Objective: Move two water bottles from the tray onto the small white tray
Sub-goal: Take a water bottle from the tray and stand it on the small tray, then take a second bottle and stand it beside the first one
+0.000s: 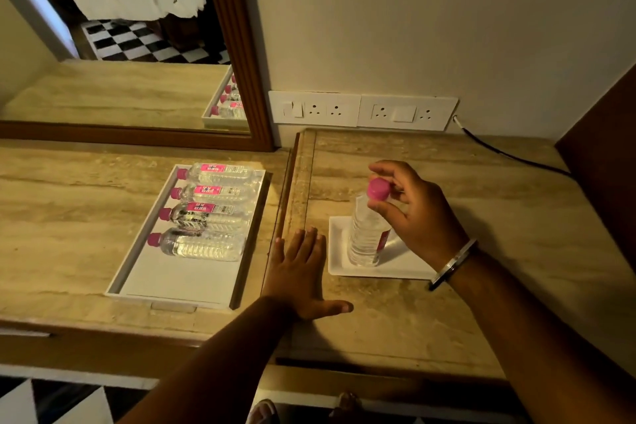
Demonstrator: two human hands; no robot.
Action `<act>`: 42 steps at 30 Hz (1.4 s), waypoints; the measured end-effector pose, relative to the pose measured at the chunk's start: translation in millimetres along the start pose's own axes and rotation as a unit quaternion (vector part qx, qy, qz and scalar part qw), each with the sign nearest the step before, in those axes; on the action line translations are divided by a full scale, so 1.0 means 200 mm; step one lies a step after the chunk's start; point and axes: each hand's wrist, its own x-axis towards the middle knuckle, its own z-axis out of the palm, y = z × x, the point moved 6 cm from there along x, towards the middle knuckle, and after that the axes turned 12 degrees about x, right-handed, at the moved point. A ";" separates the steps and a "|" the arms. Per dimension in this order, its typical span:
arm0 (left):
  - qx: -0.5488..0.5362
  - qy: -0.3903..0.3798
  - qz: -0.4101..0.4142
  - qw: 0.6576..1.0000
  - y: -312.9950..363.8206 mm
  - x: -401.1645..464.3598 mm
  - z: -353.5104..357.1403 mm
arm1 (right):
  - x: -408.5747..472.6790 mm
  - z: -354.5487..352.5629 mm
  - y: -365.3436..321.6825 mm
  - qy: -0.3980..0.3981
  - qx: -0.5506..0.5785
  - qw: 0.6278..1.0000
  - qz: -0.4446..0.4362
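A clear water bottle [365, 236] with a pink cap stands upright on the small white tray [402, 265]. My right hand [409, 210] pinches its cap from above, thumb and fingers around the pink top. Left of it, the long white tray [179, 280] holds several bottles [210, 217] lying on their sides, pink caps pointing left. My left hand [301, 272] lies flat, palm down, on the stone counter between the two trays, holding nothing.
A wood-framed mirror [237, 45] stands behind the long tray. White wall sockets [361, 110] sit at the back, and a black cable [509, 155] runs across the counter's far right. A raised stone ridge [299, 175] divides the two counter sections.
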 end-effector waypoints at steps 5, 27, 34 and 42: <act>-0.005 0.006 -0.001 1.000 -0.01 0.00 0.02 | 0.00 0.00 0.03 -0.011 0.003 1.000 0.028; 0.100 -0.073 -0.143 0.982 -1.45 -0.71 0.07 | -0.13 1.19 0.13 -0.265 -0.268 0.925 0.054; 0.092 -0.100 -0.119 0.984 -1.97 -0.88 0.22 | 0.14 1.92 0.17 -0.288 -0.359 0.886 0.052; 0.045 -0.115 -0.031 0.992 -2.13 -0.78 0.39 | 0.34 2.27 0.09 -0.256 -0.373 0.889 0.065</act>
